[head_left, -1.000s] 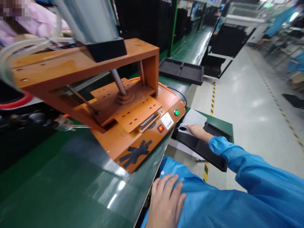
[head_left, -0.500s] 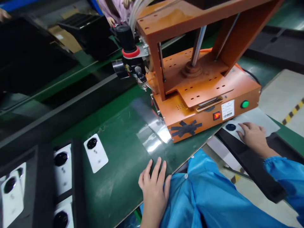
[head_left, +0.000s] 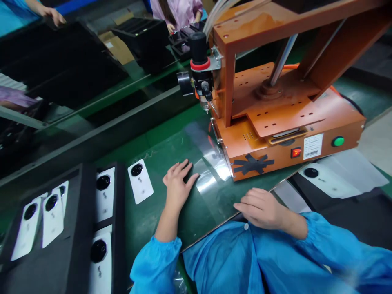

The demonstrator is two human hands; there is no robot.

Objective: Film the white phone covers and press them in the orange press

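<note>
My left hand (head_left: 179, 183) lies over the green work surface (head_left: 165, 228), fingers spread and holding nothing. Just to its left is a single white phone back cover (head_left: 141, 183) with a dark round camera area. My right hand (head_left: 260, 208) hovers at the table's front edge, its fingers loosely bent and nothing seen in them. Clear film strips (head_left: 206, 179) lie between the hands and the orange press (head_left: 254, 143). Right of my right hand, another white phone back cover (head_left: 324, 179) rests on a translucent sheet (head_left: 364, 175), above a black tray (head_left: 346, 212).
Black foam trays (head_left: 73, 220) at the left hold several white phone back covers (head_left: 101, 261). The press has a red lit switch (head_left: 296, 152) and a green button (head_left: 338, 141). Across a rail, a person in pink (head_left: 180, 12) and another person's hand (head_left: 55, 16) appear near black bins.
My right hand has left the phone back cover on the right and come inward to the table edge. My left hand has reached forward toward the single cover. The view has shifted left.
</note>
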